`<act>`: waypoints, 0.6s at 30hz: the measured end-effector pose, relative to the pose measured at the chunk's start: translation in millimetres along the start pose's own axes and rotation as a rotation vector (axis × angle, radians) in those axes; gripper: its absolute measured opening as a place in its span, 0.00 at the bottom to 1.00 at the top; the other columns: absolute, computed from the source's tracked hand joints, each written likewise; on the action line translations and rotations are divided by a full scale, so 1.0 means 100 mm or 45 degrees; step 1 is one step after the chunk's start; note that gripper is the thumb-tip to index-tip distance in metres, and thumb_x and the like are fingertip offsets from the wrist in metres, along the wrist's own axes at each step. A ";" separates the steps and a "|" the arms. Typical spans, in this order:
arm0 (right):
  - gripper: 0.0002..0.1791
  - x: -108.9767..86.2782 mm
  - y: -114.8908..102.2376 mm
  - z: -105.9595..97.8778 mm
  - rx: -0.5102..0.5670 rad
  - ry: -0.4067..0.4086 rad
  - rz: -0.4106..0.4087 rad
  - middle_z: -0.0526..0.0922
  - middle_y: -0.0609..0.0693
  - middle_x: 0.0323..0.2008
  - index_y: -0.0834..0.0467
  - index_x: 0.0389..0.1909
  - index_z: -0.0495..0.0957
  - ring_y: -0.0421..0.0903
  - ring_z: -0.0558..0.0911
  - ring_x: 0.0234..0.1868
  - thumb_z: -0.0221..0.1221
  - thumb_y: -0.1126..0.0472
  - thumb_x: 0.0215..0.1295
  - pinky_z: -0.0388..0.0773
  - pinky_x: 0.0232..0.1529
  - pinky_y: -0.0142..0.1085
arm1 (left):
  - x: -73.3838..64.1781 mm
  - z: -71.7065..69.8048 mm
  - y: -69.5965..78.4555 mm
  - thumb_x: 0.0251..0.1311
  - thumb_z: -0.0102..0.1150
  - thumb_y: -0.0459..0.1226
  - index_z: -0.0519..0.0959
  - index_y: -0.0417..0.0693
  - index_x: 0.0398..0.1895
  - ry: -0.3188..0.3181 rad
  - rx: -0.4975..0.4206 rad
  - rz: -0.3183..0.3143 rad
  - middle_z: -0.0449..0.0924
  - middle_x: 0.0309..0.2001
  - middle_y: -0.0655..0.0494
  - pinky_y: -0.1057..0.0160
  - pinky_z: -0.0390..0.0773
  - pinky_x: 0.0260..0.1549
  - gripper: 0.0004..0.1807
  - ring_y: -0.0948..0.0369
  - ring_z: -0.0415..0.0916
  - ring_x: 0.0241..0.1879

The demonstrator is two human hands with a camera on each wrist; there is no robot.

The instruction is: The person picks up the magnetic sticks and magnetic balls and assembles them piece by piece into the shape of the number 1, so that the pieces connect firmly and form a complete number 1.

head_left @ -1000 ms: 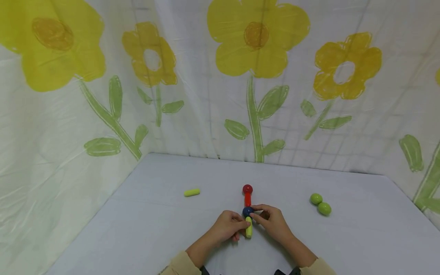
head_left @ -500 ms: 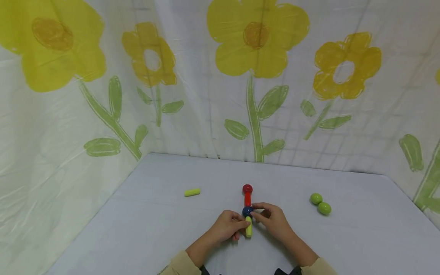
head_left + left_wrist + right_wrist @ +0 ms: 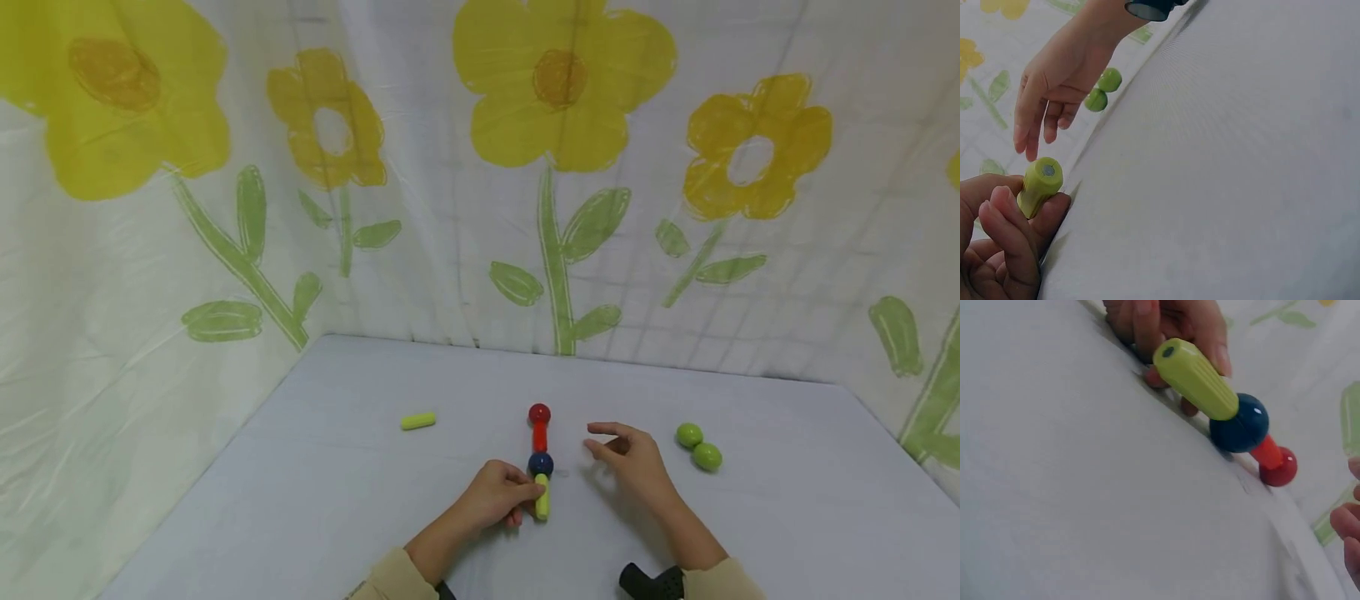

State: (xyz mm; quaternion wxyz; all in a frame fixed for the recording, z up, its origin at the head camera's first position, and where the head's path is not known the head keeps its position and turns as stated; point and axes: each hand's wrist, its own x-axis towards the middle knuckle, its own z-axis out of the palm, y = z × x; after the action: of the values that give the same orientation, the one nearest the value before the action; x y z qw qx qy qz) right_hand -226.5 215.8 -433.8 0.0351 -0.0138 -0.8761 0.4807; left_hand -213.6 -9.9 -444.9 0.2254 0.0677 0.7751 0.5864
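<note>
My left hand [image 3: 493, 493] pinches a yellow-green rod [image 3: 542, 505] between thumb and fingers. A round metal disc shows in the rod's near end in the left wrist view. The far end touches a dark blue ball [image 3: 540, 463]. Beyond that, a red rod [image 3: 540, 437] and a red ball [image 3: 539, 413] continue the straight line away from me. To the right of this chain, my right hand [image 3: 633, 462] hovers with loosely bent fingers and nothing between them. In the right wrist view, the yellow-green rod [image 3: 1194, 378] meets the blue ball [image 3: 1241, 424].
Another yellow-green rod [image 3: 417, 421] lies farther back on the left. Two green balls [image 3: 707, 457] lie side by side, to the right of my right hand. A white cloth covers the table [image 3: 337, 475]; a flower-painted curtain [image 3: 427, 250] stands behind it.
My right hand has let go of the blue ball and moved away to the right. The left hand keeps its pinch on the yellow-green rod, and the chain stays in place.
</note>
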 end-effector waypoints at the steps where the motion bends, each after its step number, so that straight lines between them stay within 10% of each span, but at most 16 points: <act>1: 0.22 0.01 0.01 -0.05 -0.015 0.007 -0.001 0.83 0.53 0.34 0.59 0.52 0.78 0.42 0.77 0.30 0.63 0.55 0.58 0.72 0.27 0.29 | 0.00 0.00 0.00 0.57 0.62 0.40 0.80 0.39 0.31 0.001 0.004 -0.005 0.79 0.20 0.57 0.77 0.67 0.12 0.11 0.69 0.65 0.10; 18: 0.38 0.00 0.23 -0.96 -0.168 0.013 0.141 0.81 0.55 0.44 0.60 0.62 0.68 0.34 0.75 0.34 0.60 0.41 0.57 0.71 0.36 0.32 | -0.01 0.00 0.03 0.56 0.62 0.41 0.81 0.40 0.29 0.010 0.022 -0.049 0.77 0.19 0.58 0.76 0.67 0.11 0.11 0.69 0.64 0.10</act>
State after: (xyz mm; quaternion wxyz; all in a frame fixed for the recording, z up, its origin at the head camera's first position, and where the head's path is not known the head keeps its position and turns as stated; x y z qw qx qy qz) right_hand -219.1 308.7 -402.1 0.0121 -0.0671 -0.9036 0.4230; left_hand -213.3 -9.2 -442.1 0.2330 0.0526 0.7821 0.5756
